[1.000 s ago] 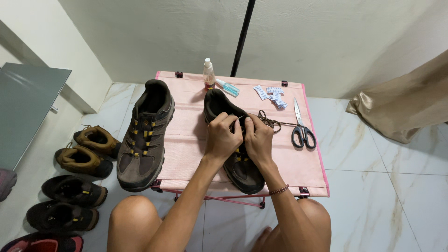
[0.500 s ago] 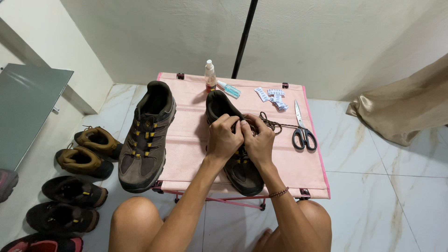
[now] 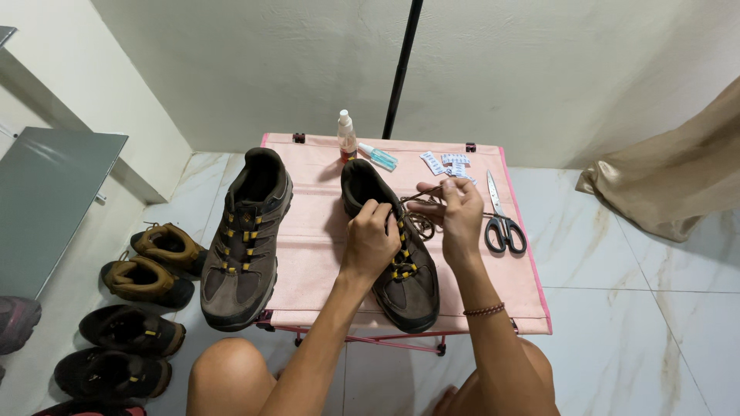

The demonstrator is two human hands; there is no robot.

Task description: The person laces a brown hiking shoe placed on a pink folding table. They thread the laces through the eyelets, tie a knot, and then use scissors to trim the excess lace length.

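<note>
Two brown hiking shoes with yellow lace loops lie on a small pink folding table. My left hand rests on the tongue of the right-hand shoe and presses it down. My right hand is lifted a little to the right of that shoe and pinches its dark brown lace, pulling it out sideways. The other shoe lies untouched at the table's left, its laces in place.
Black scissors lie at the table's right edge. A small spray bottle, a blue tube and white packets sit at the back. More shoes stand on the floor at left. A black pole rises behind.
My right hand has moved away from the shoe to the right and up, drawing the lace out. My left hand stays on the shoe's tongue.
</note>
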